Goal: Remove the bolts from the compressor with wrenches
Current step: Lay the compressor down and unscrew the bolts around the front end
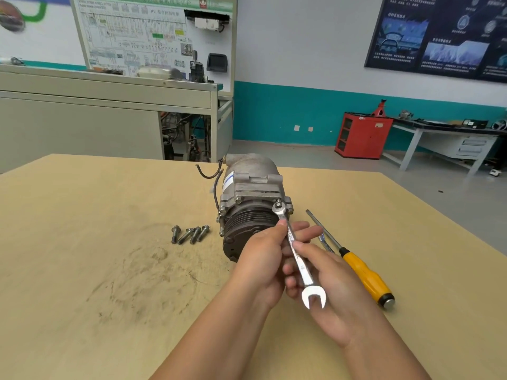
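Counter (82, 215): tan board, with dark smudges (148, 272) on its left-centre area.

Bolts (189, 235): four, loose, lying in a close row on the counter just left of the compressor, heads toward the far side.

Compressor (247, 187): lies on its side at the counter's centre, pulley end facing near, black leads trailing from its far left side. Other bolts show seated around its front flange.

Left hand (260, 259): in front of the pulley. Grip closed on the wrench, thumb pressing the upper shaft just below the ring end, fingers behind it.

Wrench (297, 260): combination type, slanting from far left to near right. Ring end is seated over a bolt (278, 204) at the flange's upper right; open end points near, clear of the counter.

Right hand (334, 292): grip closed on the wrench's mid-shaft, thumb on top, fingers curled beneath.

Second wrench (325, 242): lies on the counter just right of the hands, largely hidden behind them.

Screwdriver (356, 267): yellow handle, flat on the counter right of the hands, blade pointing far left, close beside the second wrench.
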